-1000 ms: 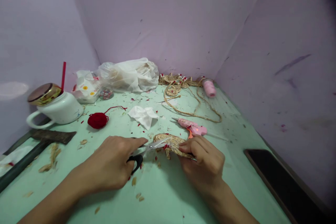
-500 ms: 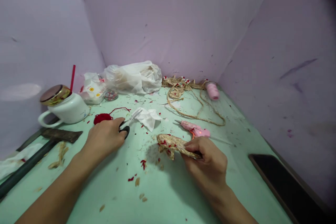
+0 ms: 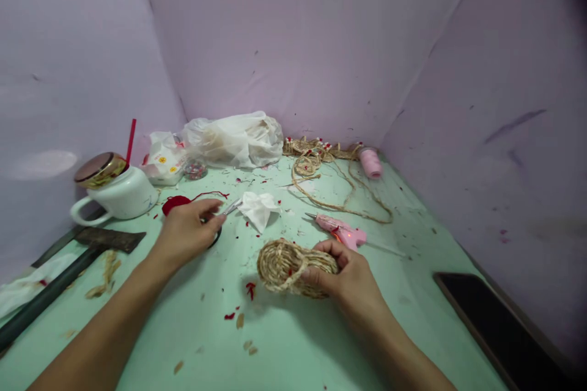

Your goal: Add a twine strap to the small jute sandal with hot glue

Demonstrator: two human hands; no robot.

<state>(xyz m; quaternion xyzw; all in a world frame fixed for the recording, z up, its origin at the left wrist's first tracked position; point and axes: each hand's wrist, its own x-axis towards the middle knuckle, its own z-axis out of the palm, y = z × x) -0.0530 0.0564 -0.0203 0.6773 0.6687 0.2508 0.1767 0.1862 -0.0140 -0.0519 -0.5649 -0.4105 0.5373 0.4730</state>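
My left hand has its fingers curled round the handles of a pair of scissors, low over the table. One black handle loop shows under the fingers, and the blades point toward a crumpled white tissue. A ball of red yarn lies just behind that hand. My right hand grips a flat, coiled piece of straw rope, thumb on its near face and fingers behind. This piece is raised and tilted, its spiral turned toward me, with a bit of red on it.
A pink glue gun with an orange light lies behind my right hand. More straw rope and a pink thread spool are farther back. At left are a hammer and white mug; at right, a phone.
My right hand has turned the straw rope piece from nearly edge-on to facing me, and the side with red bits is now hidden. My left fingers have shifted on the scissors, covering more of them.
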